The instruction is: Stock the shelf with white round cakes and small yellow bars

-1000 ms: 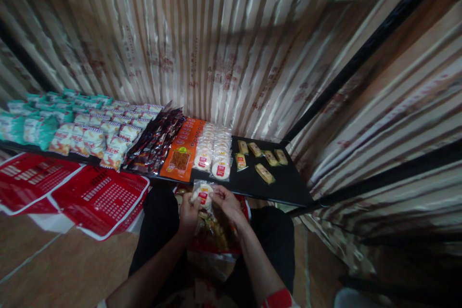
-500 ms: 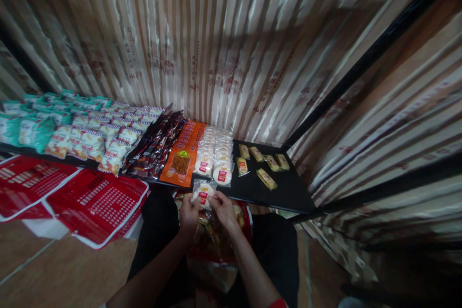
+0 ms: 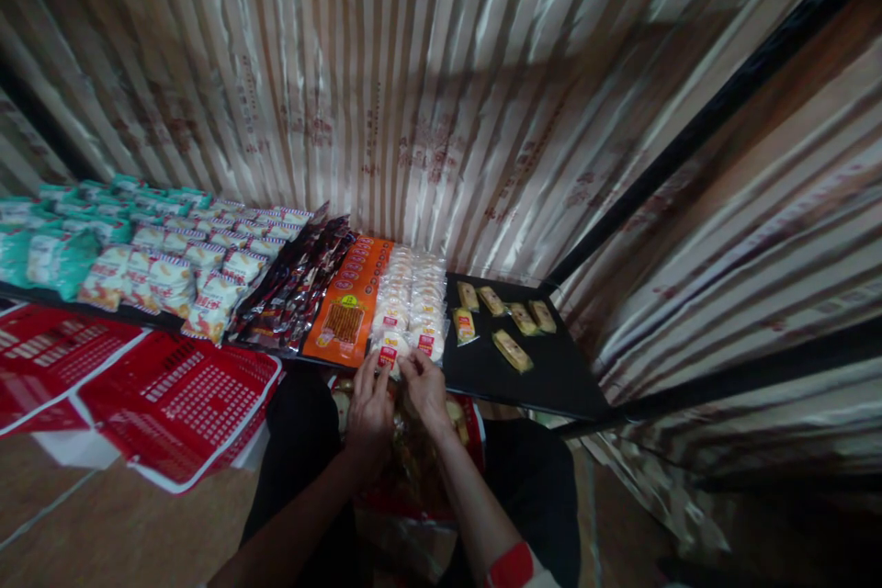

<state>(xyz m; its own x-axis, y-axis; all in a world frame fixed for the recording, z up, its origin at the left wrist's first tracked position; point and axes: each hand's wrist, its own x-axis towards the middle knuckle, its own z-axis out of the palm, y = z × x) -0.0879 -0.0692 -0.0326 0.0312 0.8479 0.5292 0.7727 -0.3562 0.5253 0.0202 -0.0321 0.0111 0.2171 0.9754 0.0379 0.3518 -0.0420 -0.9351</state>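
A clear packet of round white rice crackers (image 3: 390, 351) with a red label lies at the shelf's front edge, at the near end of the left cracker column. My left hand (image 3: 370, 409) has its fingers on the packet's left and lower side. From the right, my right hand (image 3: 424, 390) pinches its edge between thumb and fingers. The neighbouring column of rice cracker packets (image 3: 427, 312) stands just beyond my right hand. Below both hands, a large red-edged bag (image 3: 472, 427) of wrapped snacks rests between my knees, partly covered by my forearms.
Left of the crackers are an orange snack pouch (image 3: 344, 312), dark pouches (image 3: 293, 285), white snack bags (image 3: 172, 280) and green bags (image 3: 62, 253). Several yellow-wrapped snacks (image 3: 512, 351) lie on the black shelf (image 3: 551, 377). Red baskets (image 3: 186, 404) stand lower left; a striped curtain (image 3: 427, 92) hangs behind.
Both hands have moved the rice cracker packet forward from above the bag onto the front of the left column. My left fingers now stretch over the packet more.
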